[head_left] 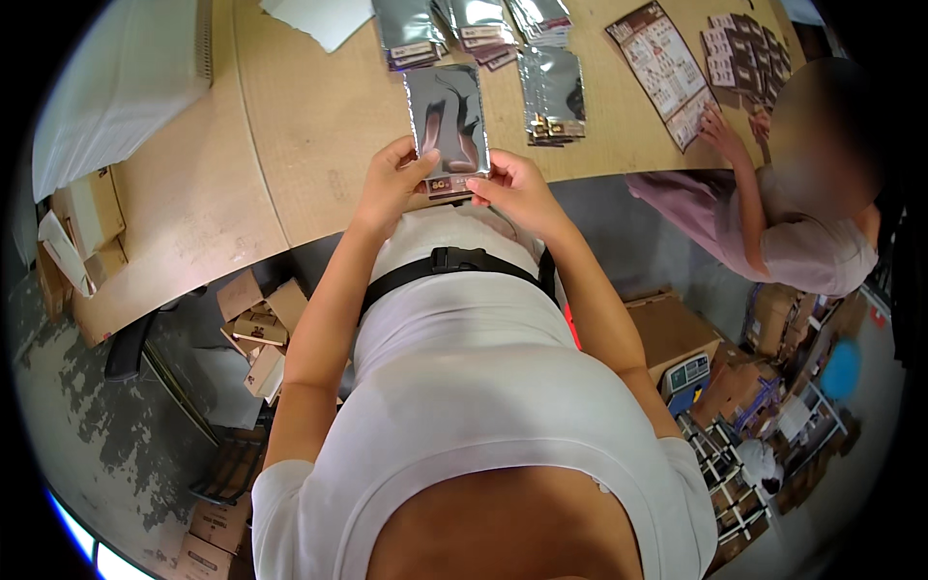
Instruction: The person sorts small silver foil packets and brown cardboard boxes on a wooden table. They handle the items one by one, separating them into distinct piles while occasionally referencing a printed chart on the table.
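Observation:
A shiny silver foil pouch [448, 108] is held upright at the table's front edge, close to my waist. My left hand [394, 184] grips its lower left corner, with the thumb on the front face. On the other side my right hand [522, 193] pinches the lower right corner, thumb resting by a brown printed strip [450, 185] along the bottom. Just beyond the pouch lie stacks of similar silver pouches [404, 24] with brown lower ends. Another pile of silver pouches [553, 82] sits to the right, small gold-and-brown pieces at its near end.
To the right, a co-worker's hand [720, 133] touches a brown printed sheet [662, 72] beside several small brown packets [744, 53]. White stacked sheets [121, 87] stand at left on the wooden table [309, 106]. Cardboard boxes [672, 329] and a scale [686, 377] are below right.

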`<control>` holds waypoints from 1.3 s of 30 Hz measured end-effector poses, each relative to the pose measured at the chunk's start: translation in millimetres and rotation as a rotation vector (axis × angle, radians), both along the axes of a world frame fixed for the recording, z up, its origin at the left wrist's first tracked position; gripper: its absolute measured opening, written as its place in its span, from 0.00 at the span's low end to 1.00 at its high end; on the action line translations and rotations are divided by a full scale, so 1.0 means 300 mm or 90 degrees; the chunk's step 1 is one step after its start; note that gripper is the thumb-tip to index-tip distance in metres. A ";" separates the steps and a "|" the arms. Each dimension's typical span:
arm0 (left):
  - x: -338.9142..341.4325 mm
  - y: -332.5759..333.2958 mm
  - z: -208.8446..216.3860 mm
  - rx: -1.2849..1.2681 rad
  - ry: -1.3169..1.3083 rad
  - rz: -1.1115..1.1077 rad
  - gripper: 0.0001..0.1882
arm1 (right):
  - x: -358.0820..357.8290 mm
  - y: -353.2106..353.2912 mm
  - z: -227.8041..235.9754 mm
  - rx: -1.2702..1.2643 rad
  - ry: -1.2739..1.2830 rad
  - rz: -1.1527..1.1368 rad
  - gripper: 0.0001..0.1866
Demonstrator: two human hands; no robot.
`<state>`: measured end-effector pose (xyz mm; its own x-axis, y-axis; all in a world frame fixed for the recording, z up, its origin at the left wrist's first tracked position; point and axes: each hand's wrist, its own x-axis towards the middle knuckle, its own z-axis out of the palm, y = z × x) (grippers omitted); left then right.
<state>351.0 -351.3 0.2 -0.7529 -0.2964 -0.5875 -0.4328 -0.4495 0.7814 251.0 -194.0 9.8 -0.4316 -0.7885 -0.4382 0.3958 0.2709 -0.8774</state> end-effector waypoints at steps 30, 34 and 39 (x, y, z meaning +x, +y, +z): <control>-0.328 0.299 -0.273 -0.403 -0.051 -0.006 0.16 | -0.394 0.088 -0.233 0.609 0.521 -0.189 0.56; -0.471 0.348 -0.268 -0.119 -0.092 0.055 0.21 | -0.380 0.131 -0.212 0.603 0.520 -0.217 0.53; -0.554 0.328 -0.245 -0.025 -0.151 0.037 0.14 | -0.393 0.180 -0.180 0.554 0.499 -0.228 0.47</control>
<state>184.9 -253.0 -73.2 -0.5758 -0.3618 -0.7332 -0.5804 -0.4507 0.6782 133.1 -140.1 -44.2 -0.9478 -0.1453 -0.2837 0.0139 0.8704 -0.4922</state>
